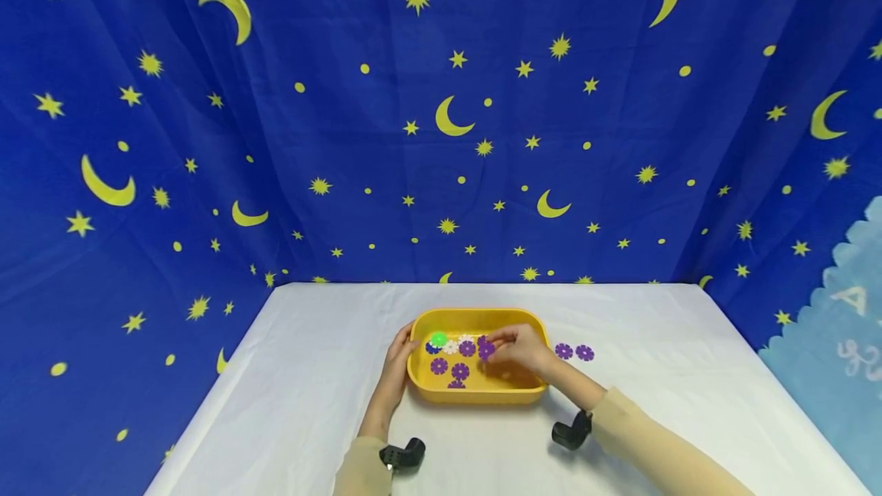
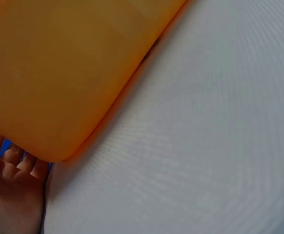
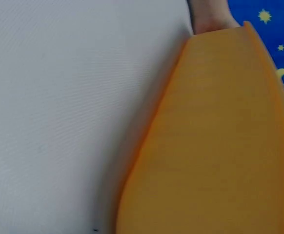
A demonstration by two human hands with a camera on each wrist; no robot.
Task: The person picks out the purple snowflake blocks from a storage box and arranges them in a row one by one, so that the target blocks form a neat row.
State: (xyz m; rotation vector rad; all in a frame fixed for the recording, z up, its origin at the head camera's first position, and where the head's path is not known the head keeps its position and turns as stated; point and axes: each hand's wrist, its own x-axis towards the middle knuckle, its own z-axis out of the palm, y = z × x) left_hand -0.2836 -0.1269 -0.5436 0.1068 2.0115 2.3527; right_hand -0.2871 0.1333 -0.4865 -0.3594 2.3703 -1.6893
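A yellow plastic basin (image 1: pixel 475 396) stands on the white-covered table. My left hand (image 1: pixel 396 362) grips its left end, the thumb over the rim and the fingers along the outer wall; in the left wrist view that hand (image 2: pixel 12 190) shows beside the basin's end. My right hand (image 1: pixel 520 348) reaches over the right side into the basin and pinches a purple snowflake disc (image 1: pixel 485 351). Several other purple snowflake discs (image 1: pixel 460 371) lie on the basin floor. Toward the back left are a green disc (image 1: pixel 439 339), a blue disc (image 1: pixel 432 348) and white discs (image 1: pixel 451 347).
Two purple snowflake discs (image 1: pixel 574 352) lie on the table to the right of the basin. The white tablecloth (image 1: pixel 289 396) runs back to a blue curtain (image 1: pixel 386 159) with yellow moons and stars. A light blue panel (image 1: pixel 841 335) hangs at the right.
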